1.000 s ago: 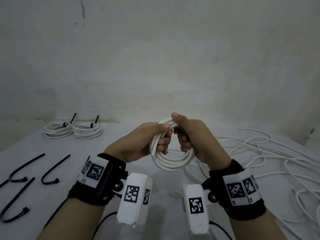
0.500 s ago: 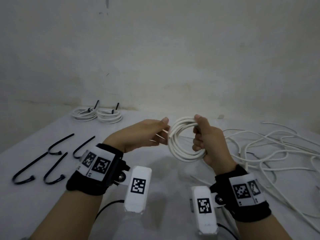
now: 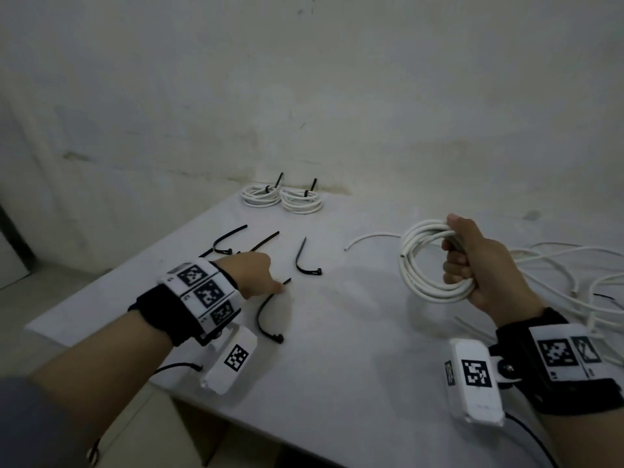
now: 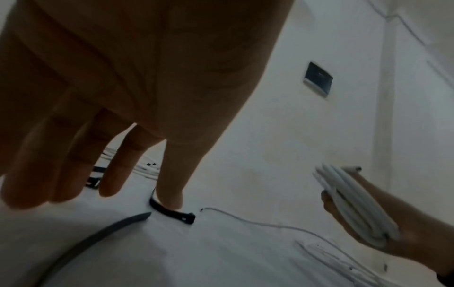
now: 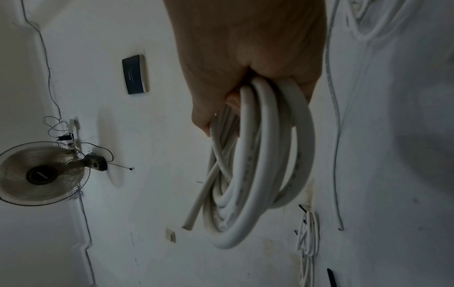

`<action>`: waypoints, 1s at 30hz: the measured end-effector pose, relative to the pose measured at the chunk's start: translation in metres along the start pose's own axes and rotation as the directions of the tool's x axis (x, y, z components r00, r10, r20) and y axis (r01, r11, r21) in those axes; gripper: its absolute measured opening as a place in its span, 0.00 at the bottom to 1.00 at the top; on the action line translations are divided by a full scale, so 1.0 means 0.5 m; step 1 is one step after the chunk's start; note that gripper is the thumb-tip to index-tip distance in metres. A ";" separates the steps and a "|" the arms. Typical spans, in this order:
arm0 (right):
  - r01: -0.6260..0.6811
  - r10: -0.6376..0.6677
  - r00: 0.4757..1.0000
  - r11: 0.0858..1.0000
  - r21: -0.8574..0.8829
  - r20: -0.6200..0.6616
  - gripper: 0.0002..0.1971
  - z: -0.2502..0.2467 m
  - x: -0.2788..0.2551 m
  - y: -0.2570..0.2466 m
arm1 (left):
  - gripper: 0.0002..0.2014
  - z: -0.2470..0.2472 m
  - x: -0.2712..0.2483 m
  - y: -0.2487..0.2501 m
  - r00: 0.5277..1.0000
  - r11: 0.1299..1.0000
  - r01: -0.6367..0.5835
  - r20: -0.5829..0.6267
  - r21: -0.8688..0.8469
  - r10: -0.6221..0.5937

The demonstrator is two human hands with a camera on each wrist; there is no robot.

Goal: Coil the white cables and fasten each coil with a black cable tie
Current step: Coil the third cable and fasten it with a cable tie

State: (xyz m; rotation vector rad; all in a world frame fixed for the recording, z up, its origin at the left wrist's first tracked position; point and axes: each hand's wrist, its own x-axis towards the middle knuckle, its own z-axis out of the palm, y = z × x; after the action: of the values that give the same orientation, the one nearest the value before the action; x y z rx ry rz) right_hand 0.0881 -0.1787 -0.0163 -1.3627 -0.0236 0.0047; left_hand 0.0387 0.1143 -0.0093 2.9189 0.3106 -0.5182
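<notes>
My right hand (image 3: 472, 268) grips a coil of white cable (image 3: 422, 265) and holds it upright above the white table (image 3: 337, 366). In the right wrist view the coil (image 5: 260, 165) hangs from the curled fingers (image 5: 245, 58), one cut end sticking out. My left hand (image 3: 266, 278) reaches out low over the table with straight fingers (image 4: 169, 180). Its fingertip is at the pointed end of a curved black cable tie (image 3: 268, 310), (image 4: 98, 238); contact is unclear. Nothing is in the left hand.
Three more black ties (image 3: 305, 260), (image 3: 226, 241), (image 3: 266, 239) lie beyond the left hand. Two tied white coils (image 3: 261, 195), (image 3: 302, 201) sit at the back by the wall. Loose white cables (image 3: 557, 265) sprawl on the right. The table's left edge drops off.
My left hand let go of the coil and swung left and down to the black ties. The right hand now holds the coil alone, and the head view turned left.
</notes>
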 end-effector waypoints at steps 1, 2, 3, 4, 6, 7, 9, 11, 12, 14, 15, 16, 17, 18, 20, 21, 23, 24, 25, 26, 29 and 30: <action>-0.001 0.001 1.000 1.000 -0.004 0.001 0.21 0.001 -0.001 0.001 | 0.21 0.004 -0.002 0.003 1.000 1.000 0.014 0.020 0.015 -0.014; -0.004 0.004 1.000 1.000 -0.007 0.001 0.21 0.002 -0.001 0.002 | 0.20 0.007 -0.003 0.006 0.999 0.999 0.022 0.036 0.036 -0.023; -0.006 0.006 1.000 1.000 -0.010 0.001 0.21 0.002 -0.001 0.002 | 0.20 0.010 -0.004 0.009 0.998 0.998 0.025 0.048 0.057 -0.028; -0.007 0.007 1.000 1.000 -0.015 0.000 0.21 0.002 -0.001 0.003 | 0.20 0.013 -0.003 0.011 0.998 0.997 0.026 0.053 0.075 -0.030; -0.007 0.006 1.000 1.000 -0.025 -0.005 0.21 0.002 0.000 0.005 | 0.19 0.017 -0.001 0.015 0.998 0.995 0.024 0.054 0.095 -0.029; -0.005 0.005 1.000 1.000 -0.029 -0.007 0.21 0.003 0.000 0.005 | 0.19 0.018 -0.001 0.015 0.998 0.996 0.017 0.059 0.091 -0.023; -0.007 0.007 1.000 0.999 -0.032 -0.012 0.21 0.004 0.000 0.007 | 0.17 0.021 0.000 0.014 0.997 0.997 0.011 0.073 0.081 -0.017; -0.007 0.006 1.000 1.000 -0.027 -0.019 0.21 0.003 0.001 0.009 | 0.11 0.021 0.001 0.014 0.998 0.999 0.012 0.061 0.035 -0.014; -0.005 0.005 1.000 1.000 -0.024 -0.023 0.21 0.002 0.001 0.011 | 0.07 0.018 0.000 0.016 0.999 0.999 0.009 0.043 -0.032 -0.007; 0.002 -0.002 0.999 1.000 -0.018 -0.033 0.21 0.002 0.001 0.012 | 0.06 0.013 -0.007 0.025 0.999 0.964 -0.036 -0.011 -0.265 0.034; 0.007 -0.008 0.999 1.000 -0.012 -0.044 0.21 0.003 0.001 0.013 | 0.07 0.011 -0.012 0.034 0.997 0.911 -0.072 -0.042 -0.407 0.060; 0.017 -0.017 0.998 1.000 -0.003 -0.062 0.21 0.003 0.000 0.014 | 0.07 0.011 -0.021 0.047 0.994 0.821 -0.113 -0.068 -0.560 0.090; 0.031 -0.030 0.996 1.000 0.004 -0.089 0.21 0.003 0.000 0.015 | 0.07 0.012 -0.033 0.063 0.987 0.700 -0.157 -0.093 -0.696 0.128; 0.049 -0.048 0.991 0.999 0.007 -0.125 0.21 0.003 0.001 0.016 | 0.07 0.014 -0.045 0.079 0.976 0.582 -0.207 -0.128 -0.786 0.174; 0.099 -0.096 0.972 0.995 0.001 -0.216 0.21 0.002 0.002 0.017 | 0.07 0.024 -0.069 0.115 0.943 0.428 -0.297 -0.192 -0.854 0.272; 0.132 -0.130 0.956 0.991 -0.010 -0.262 0.22 0.001 0.004 0.018 | 0.08 0.031 -0.079 0.133 0.926 0.377 -0.326 -0.212 -0.867 0.313; 0.212 -0.215 0.917 0.976 -0.045 -0.336 0.23 -0.003 0.006 0.017 | 0.09 0.045 -0.094 0.173 0.900 0.316 -0.353 -0.227 -0.881 0.373; 0.252 -0.261 0.895 0.965 -0.073 -0.360 0.23 -0.005 0.007 0.017 | 0.09 0.051 -0.098 0.192 0.893 0.304 -0.360 -0.232 -0.882 0.385; 0.290 -0.310 0.872 0.951 -0.112 -0.379 0.24 -0.007 0.006 0.017 | 0.09 0.057 -0.099 0.210 0.893 0.298 -0.361 -0.235 -0.884 0.383; 0.323 -0.359 0.847 0.933 -0.157 -0.392 0.25 -0.008 0.006 0.017 | 0.09 0.062 -0.097 0.226 0.898 0.288 -0.355 -0.238 -0.889 0.370; 0.393 -0.476 0.778 0.878 -0.273 -0.410 0.31 -0.017 0.004 0.015 | 0.07 0.066 -0.086 0.257 0.921 0.193 -0.318 -0.254 -0.928 0.296; 0.405 -0.495 0.762 0.868 -0.288 -0.419 0.32 -0.021 0.004 0.012 | 0.07 0.067 -0.083 0.261 0.924 0.156 -0.315 -0.266 -0.936 0.273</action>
State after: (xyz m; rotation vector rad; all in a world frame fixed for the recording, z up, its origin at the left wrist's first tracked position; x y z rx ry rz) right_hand 0.0905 -0.1879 -0.0243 -1.4782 0.0677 -0.7697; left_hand 0.0200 -0.0252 -0.0098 1.5942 -0.0026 -0.0789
